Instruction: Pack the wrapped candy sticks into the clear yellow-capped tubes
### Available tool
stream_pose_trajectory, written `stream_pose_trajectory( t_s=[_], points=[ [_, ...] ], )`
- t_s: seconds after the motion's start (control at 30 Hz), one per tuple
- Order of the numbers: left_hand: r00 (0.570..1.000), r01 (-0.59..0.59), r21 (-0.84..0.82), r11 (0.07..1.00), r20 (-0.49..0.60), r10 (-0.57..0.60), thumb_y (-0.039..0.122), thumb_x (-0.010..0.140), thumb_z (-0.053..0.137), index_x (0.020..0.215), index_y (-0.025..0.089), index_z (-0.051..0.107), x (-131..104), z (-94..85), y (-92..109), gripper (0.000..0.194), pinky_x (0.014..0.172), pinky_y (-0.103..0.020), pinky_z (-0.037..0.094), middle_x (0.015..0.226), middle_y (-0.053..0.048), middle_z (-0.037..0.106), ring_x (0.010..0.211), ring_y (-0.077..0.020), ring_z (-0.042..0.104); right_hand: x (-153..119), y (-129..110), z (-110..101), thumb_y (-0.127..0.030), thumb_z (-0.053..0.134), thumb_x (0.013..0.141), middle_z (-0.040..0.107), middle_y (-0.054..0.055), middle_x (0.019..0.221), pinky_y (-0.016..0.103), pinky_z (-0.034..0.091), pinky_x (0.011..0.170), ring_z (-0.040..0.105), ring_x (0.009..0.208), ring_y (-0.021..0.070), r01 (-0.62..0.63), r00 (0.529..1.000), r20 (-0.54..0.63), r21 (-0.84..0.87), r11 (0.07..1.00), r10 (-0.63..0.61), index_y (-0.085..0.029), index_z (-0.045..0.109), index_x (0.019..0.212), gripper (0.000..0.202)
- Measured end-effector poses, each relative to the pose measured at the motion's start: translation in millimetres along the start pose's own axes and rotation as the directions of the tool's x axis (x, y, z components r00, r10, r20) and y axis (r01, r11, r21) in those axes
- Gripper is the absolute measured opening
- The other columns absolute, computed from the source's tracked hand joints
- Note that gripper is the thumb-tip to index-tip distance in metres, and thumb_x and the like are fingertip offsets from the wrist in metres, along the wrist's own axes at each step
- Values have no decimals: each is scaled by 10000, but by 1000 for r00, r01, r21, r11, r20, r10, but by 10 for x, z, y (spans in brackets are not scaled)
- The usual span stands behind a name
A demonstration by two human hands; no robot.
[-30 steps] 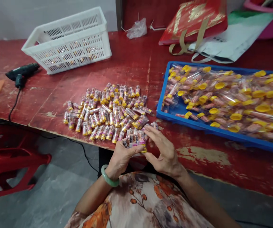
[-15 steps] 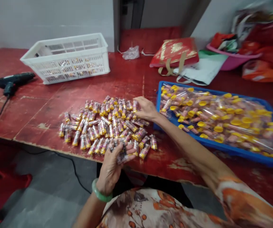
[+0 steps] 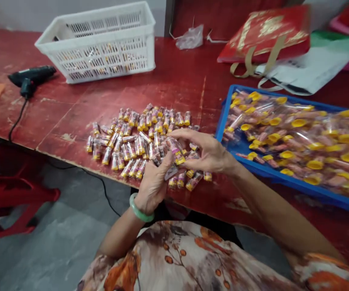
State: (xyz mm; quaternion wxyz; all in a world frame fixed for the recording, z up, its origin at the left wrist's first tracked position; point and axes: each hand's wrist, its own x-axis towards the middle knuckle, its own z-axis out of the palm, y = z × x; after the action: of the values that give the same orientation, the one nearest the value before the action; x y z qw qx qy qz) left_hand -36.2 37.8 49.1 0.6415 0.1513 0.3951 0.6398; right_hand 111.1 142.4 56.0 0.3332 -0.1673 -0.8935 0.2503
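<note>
Both my hands meet over the near right side of a pile of small tubes [image 3: 132,148] with printed clear wrapping and yellow ends. Between the thumb and fingers of my right hand [image 3: 212,151] is one such tube [image 3: 176,151], tilted, its yellow end toward me. My left hand [image 3: 154,180], with a green bangle at the wrist, is closed around small clear plastic pieces with dark print [image 3: 170,171]. Its thumb is up against the tube, and its fingers are mostly hidden.
A blue tray [image 3: 227,117] of yellow-capped clear tubes stands at right. Behind the pile is a white slatted basket [image 3: 107,52]. A black heat gun [image 3: 31,76] with its cord lies at left. A red bag [image 3: 268,36] and a clear plastic bag [image 3: 190,37] lie at the back.
My right hand has come from the pile's far right edge toward me, bringing a tube to my left hand. The left hand's open palm has closed. The view has shifted.
</note>
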Motion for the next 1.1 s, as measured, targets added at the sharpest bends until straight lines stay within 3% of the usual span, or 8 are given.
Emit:
stream_pose_trajectory(
  t_s=[0.07,0.17,0.3,0.43,0.7,1.1],
  points=[
    [1000,-9,1,1000,15,9,311,664,824,1020,157,665,-26,53,-20,420,825,-341,555,1004,-74,733,916,-234,701,-77,-162,28,-143,582,733,603,113,1281,384,519,958,591,1167,214,28,999,-23,-17,999,-29,-173,513,1284,557],
    [1000,-15,24,1000,8,15,247,663,823,1020,151,682,-97,69,-41,396,833,-342,546,971,-76,743,934,-246,697,-129,-288,72,-113,533,729,599,130,1296,427,471,1036,549,1242,221,37,995,-90,-41,998,-40,-158,511,1274,548],
    [1000,-23,40,999,8,22,245,657,830,1079,165,679,-176,46,-47,455,837,-339,546,1010,-82,740,953,-247,692,-159,-370,81,-94,523,683,606,142,1287,422,489,1016,569,1222,226,50,988,-144,-79,996,-61,-145,513,1262,581],
    [997,-8,48,999,-71,11,256,628,851,1133,198,664,-234,34,-51,541,812,-329,558,1043,-68,737,904,-232,704,-173,-429,95,-95,514,657,625,128,1261,436,491,1008,590,1196,232,53,981,-178,-112,992,-72,-159,523,1243,589],
    [999,-32,32,999,-36,33,246,672,823,1065,176,692,-310,-15,-103,420,819,-312,556,1054,-74,735,909,-210,700,-187,-448,192,-97,539,646,635,156,1236,428,512,964,608,1167,246,45,975,-211,-107,993,-67,-142,541,1215,570],
    [999,30,-21,999,-19,-30,214,678,817,1053,182,710,-378,-2,-153,391,839,-316,554,1027,-64,740,856,-176,700,-335,-494,234,-103,519,659,610,165,1279,459,468,1009,585,1204,261,64,967,-221,-279,958,-129,-156,477,1294,639]
  ],
)
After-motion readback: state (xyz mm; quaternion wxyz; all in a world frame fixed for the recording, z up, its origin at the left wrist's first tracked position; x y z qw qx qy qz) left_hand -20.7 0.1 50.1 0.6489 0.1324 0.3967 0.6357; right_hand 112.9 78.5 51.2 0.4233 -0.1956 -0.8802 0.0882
